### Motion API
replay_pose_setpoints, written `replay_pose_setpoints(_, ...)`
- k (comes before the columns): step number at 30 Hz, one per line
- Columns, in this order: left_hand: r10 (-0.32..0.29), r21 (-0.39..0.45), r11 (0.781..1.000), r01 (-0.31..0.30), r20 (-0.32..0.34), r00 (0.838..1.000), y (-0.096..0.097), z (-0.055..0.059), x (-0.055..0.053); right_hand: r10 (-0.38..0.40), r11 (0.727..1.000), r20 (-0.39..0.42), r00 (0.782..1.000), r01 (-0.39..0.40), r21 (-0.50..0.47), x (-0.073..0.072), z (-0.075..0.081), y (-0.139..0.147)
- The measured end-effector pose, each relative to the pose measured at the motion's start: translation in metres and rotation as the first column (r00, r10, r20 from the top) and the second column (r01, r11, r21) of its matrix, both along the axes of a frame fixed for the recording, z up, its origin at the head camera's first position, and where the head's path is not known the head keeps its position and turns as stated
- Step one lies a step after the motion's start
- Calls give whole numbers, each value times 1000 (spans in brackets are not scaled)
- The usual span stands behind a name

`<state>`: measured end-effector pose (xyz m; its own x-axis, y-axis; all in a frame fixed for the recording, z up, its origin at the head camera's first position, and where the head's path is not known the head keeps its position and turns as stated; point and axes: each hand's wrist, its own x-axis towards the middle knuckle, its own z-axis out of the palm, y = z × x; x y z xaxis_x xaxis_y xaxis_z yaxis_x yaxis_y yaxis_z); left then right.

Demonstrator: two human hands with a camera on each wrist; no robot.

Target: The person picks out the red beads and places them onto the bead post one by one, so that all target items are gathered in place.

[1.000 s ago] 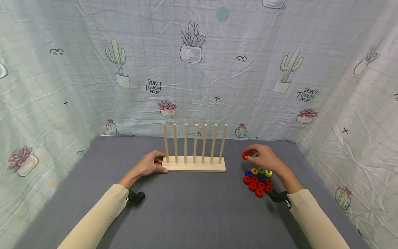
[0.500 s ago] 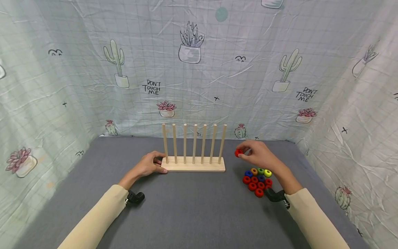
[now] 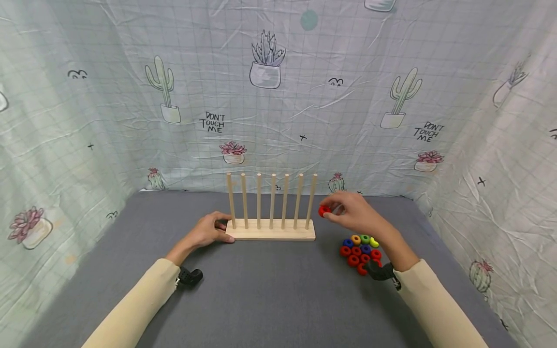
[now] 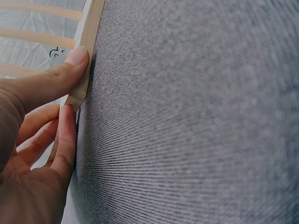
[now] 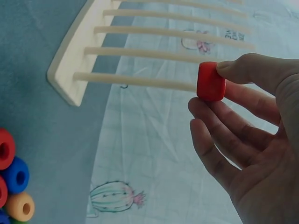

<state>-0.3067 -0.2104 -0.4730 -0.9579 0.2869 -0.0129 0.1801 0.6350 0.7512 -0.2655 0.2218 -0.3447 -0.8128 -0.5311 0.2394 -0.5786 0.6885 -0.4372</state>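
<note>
A wooden peg stand [image 3: 270, 234] with several bare upright pegs stands on the grey table. At its left end my left hand [image 3: 209, 229] grips the base; the left wrist view has the thumb [image 4: 77, 58] on the base's long edge and fingers against its end. My right hand [image 3: 354, 210] pinches a red bead [image 3: 324, 210] in the air, just right of the rightmost peg and apart from it. In the right wrist view, thumb and forefinger hold the red bead [image 5: 211, 81] side-on, with its hole hidden.
Several loose beads [image 3: 353, 260], red, blue, orange, green and yellow, lie clustered on the table [image 3: 270, 295] below my right hand. The right wrist camera [image 3: 380, 270] hides part of the cluster. A cactus-print curtain [image 3: 278, 111] surrounds the table's back and sides.
My right hand has moved left and slightly up with the red bead, from above the bead cluster to near the rightmost peg. My left hand and the stand hold their place.
</note>
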Motion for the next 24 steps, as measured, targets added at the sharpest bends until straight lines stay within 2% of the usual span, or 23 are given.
replay_pose_setpoints(9, 11, -4, 1000, -11, 20, 1000, 2, 2, 2, 34, 999, -20, 999, -34, 7, 2, 11, -12)
replay_pose_setpoints(15, 31, -1, 1000, -31, 17, 999, 1, 0, 2, 48, 999, -29, 998, -48, 11, 3, 19, -22)
replay_pose_setpoints(24, 34, 7, 999, -34, 15, 999, 1, 1, 1, 83, 997, -46, 995, -83, -1, -1, 26, -35)
